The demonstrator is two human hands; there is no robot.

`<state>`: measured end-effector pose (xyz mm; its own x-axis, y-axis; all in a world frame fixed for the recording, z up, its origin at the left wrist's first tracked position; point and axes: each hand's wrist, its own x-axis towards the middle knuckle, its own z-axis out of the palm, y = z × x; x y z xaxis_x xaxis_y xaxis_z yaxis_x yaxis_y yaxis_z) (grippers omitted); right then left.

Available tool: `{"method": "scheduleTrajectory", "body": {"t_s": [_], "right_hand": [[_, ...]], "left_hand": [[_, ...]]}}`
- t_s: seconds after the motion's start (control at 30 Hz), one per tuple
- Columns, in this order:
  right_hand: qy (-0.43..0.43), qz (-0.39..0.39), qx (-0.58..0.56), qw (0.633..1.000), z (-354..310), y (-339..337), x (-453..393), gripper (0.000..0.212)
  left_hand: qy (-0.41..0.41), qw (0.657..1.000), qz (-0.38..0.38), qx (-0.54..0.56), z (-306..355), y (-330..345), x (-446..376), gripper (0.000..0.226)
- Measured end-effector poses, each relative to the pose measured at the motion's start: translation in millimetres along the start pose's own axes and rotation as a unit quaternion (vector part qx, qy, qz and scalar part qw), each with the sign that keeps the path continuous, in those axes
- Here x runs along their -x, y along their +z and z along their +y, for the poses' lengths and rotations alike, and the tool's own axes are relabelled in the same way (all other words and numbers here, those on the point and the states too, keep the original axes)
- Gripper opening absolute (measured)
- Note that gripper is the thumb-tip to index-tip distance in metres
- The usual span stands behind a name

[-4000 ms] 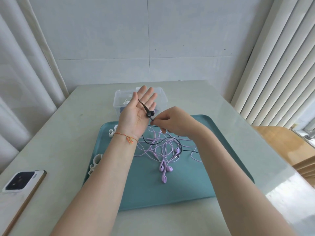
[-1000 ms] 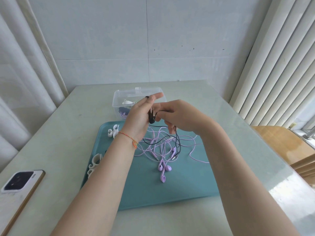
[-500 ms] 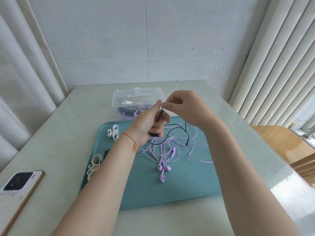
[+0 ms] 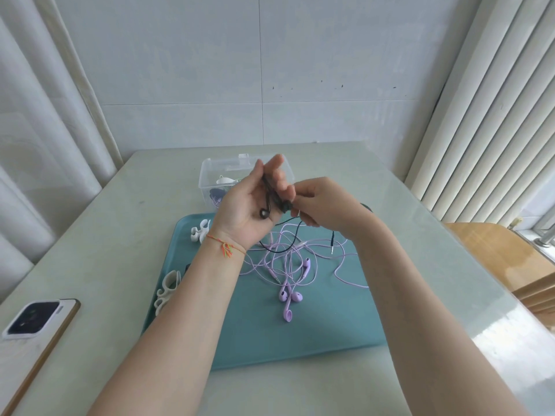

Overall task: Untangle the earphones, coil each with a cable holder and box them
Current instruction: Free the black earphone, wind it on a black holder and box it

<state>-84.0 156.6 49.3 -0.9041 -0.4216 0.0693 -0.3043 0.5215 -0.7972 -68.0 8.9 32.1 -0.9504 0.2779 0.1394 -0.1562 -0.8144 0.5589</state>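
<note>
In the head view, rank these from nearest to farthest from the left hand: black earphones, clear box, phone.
1. black earphones: lying in the left hand.
2. clear box: just behind the hand, past the tray.
3. phone: far left, on the table's near edge.

no readable text, label, brand, number or sign anywhere, phone lying left of the teal tray shows only a blank back and camera block, clear box beyond the tray unmarked
</note>
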Motion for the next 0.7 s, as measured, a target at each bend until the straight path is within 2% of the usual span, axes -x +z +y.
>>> {"method": "scheduleTrajectory", "body": {"t_s": [0.1, 0.27, 0.53, 0.63, 0.7], "right_hand": [[0.023, -0.024, 0.029, 0.999, -1, 3, -1, 0.034], [0.028, -0.061, 0.056, 0.996, -4, 6, 1, 0.021], [0.046, -0.140, 0.116, 0.982, -8, 5, 5, 0.022], [0.025, -0.098, 0.129, 0.987, -9, 6, 4, 0.019], [0.006, -0.053, 0.141, 0.989, -11, 4, 3, 0.016]], "left_hand": [[0.045, 0.999, 0.023, 0.013, 3, -4, -2, 0.043], [0.082, 0.991, 0.067, -0.086, 2, -10, -5, 0.036], [0.108, 0.968, 0.109, -0.198, -3, -14, -9, 0.035], [0.117, 0.945, 0.120, -0.282, -5, -17, -8, 0.033], [0.105, 0.910, 0.138, -0.377, -7, -18, -7, 0.031]]}}
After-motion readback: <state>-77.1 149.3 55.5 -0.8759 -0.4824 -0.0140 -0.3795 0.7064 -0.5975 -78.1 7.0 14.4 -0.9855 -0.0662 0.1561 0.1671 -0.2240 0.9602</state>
